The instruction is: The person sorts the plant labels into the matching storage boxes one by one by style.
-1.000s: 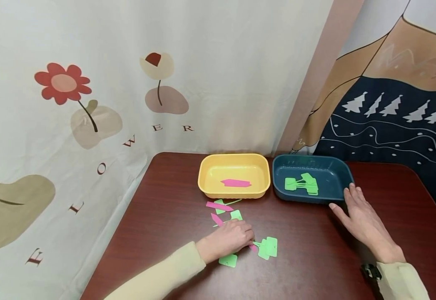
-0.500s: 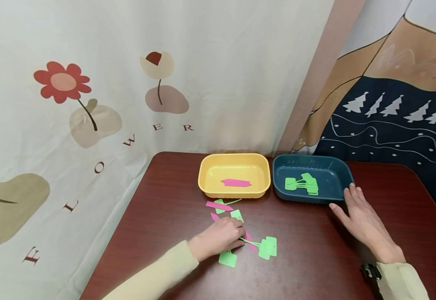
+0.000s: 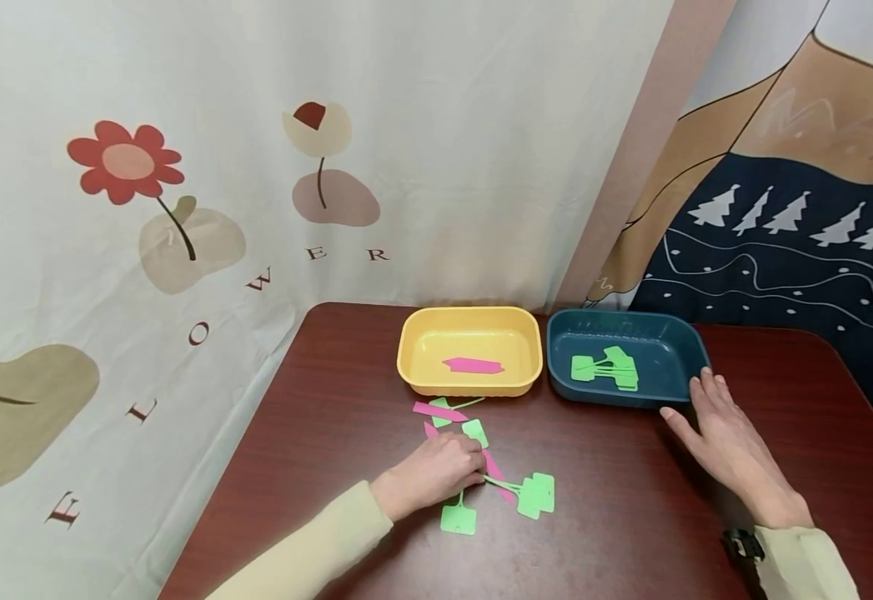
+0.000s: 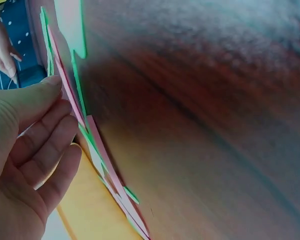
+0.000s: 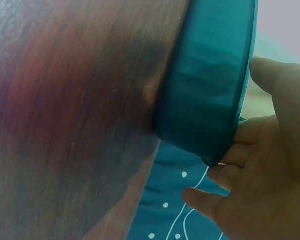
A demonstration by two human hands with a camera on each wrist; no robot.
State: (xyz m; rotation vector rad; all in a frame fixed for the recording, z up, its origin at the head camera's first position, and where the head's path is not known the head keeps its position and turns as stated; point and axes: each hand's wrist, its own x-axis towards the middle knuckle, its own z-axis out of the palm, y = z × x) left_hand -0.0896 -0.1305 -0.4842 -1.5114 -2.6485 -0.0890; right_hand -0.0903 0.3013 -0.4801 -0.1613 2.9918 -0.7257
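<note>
With thumb and forefinger my left hand (image 3: 436,471) pinches the stem ends of several green plant labels (image 3: 537,495), whose square heads lie to its right. Pink pointed plant labels (image 3: 494,468) lie under and beside them. Another green label (image 3: 459,519) is just below the hand, and one more (image 3: 475,432) is above it. In the left wrist view the thumb (image 4: 42,90) covers part of the pinched stems. My right hand (image 3: 736,446) rests at the right corner of the dark teal tray (image 3: 627,398), fingers extended along its rim; the right wrist view shows them beside the wall.
A yellow tray (image 3: 469,389) with pink labels (image 3: 474,366) stands left of the teal tray, which holds several green labels (image 3: 619,367). A pink label (image 3: 438,412) overlaps a green one in front of the yellow tray. A printed curtain (image 3: 466,150) hangs behind the table.
My left hand has moved a little left and up along the green stems, uncovering more of the pink label beneath. The lower green label has turned slightly. My right hand has stayed put.
</note>
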